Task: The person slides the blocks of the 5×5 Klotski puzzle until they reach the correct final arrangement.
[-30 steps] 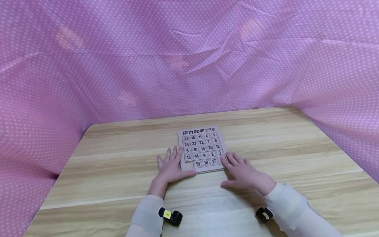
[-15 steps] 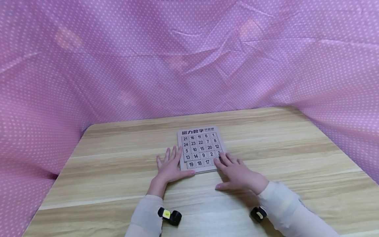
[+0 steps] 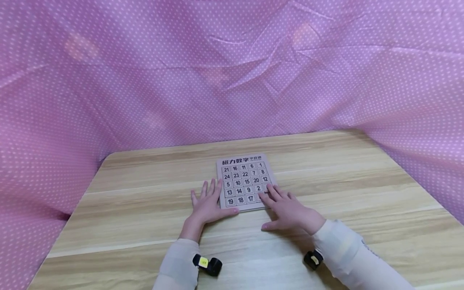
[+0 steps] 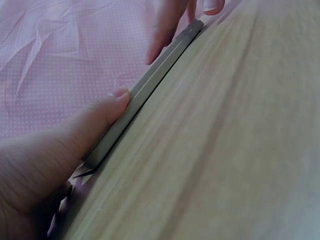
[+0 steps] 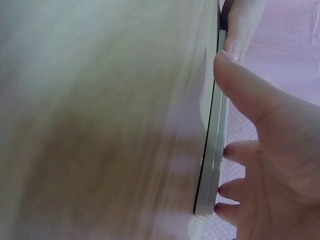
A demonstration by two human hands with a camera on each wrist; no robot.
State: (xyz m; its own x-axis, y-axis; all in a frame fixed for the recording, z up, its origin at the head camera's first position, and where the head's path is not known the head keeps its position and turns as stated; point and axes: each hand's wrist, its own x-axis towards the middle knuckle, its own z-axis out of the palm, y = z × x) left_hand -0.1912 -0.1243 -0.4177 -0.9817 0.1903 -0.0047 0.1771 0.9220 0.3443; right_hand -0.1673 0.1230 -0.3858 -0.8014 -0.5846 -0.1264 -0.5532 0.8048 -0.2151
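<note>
A number sliding puzzle (image 3: 227, 161) with printed tiles lies flat on the table in the head view. My left hand (image 3: 207, 207) is spread at its lower left corner, fingers straight along the left side and thumb against the near edge. In the left wrist view that thumb (image 4: 117, 102) lies against the puzzle's side (image 4: 145, 90). My right hand (image 3: 291, 211) reaches in from the right, its extended fingertips on the lower right tiles, covering the last tiles of the two bottom rows. Its thumb points left, near the table. The 19 tile (image 3: 230, 201) sits in the bottom left corner.
The wood-grain table (image 3: 145, 229) extends around the puzzle on all sides. A pink dotted cloth (image 3: 181, 80) hangs behind and at both sides. Black wrist cameras are strapped at the left sleeve (image 3: 177, 262) and right sleeve (image 3: 348, 249).
The right hand has moved left, and the bottom row tiles 19, 18 and 17 have slid left, filling the gap at the lower left corner. The left hand has stayed in place.
</note>
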